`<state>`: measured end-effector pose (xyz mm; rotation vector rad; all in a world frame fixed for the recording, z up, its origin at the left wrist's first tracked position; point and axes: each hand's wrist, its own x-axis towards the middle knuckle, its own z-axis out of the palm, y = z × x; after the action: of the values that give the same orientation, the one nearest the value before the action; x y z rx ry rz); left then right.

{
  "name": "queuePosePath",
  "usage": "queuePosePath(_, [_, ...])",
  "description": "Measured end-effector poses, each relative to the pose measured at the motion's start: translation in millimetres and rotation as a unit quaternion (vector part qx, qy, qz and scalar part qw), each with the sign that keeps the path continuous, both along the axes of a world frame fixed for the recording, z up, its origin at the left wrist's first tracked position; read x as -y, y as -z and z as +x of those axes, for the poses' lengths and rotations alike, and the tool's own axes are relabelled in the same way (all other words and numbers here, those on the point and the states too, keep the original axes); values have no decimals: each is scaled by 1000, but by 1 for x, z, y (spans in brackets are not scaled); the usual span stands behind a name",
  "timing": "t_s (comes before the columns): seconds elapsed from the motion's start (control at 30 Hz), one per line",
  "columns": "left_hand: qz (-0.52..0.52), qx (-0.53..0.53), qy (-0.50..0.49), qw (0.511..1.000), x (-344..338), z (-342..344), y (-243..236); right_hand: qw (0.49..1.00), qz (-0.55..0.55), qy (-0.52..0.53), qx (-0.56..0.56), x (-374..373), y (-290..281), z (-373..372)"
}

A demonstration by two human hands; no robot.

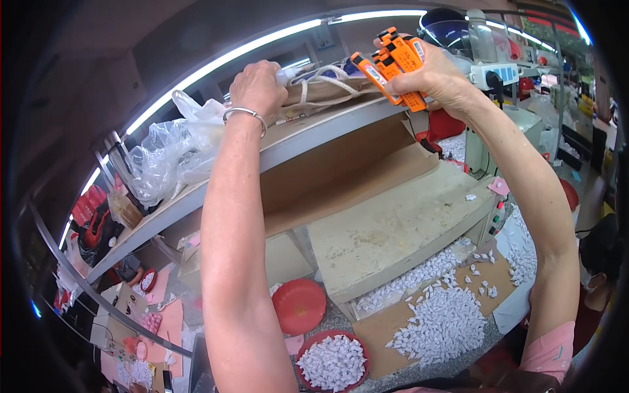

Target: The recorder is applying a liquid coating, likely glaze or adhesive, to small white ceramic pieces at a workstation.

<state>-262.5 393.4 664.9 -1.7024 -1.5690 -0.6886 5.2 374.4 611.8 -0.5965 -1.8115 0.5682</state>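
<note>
My left hand (257,88) is raised to the shelf (170,196) at top centre, its fingers curled over and mostly hidden, beside a pale translucent plastic item (285,77) and white cord loops (327,88). Whatever it grips is unclear. My right hand (426,75) is closed on several small orange cases (400,56) with black ends and white labels, held above the shelf's right part. Crumpled clear plastic bags (157,164) lie on the shelf left of my left wrist.
Below stands a beige machine (393,223). Small white pieces fill a red bowl (331,360) and form a pile (439,324) beside another red bowl (298,302). A masked person (596,275) is at right. A clear bottle (478,42) stands upper right.
</note>
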Motion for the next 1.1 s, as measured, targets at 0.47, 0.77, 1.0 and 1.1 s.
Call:
queuePosePath(0.47, [173,49,85,980,-21,-7,-31,870,326,269,253,-62,-32,-81])
queuePosePath(0.77, [228,51,163,958,-22,4,-41,851,286,321,302,-92,-34,-79])
queuePosePath(1.0, [246,16,223,943,-17,11,-27,819,256,257,445,-108,-43,-117])
queuePosePath(1.1, [225,17,245,943,-19,13,-19,800,363,300,371,-138,-49,-121])
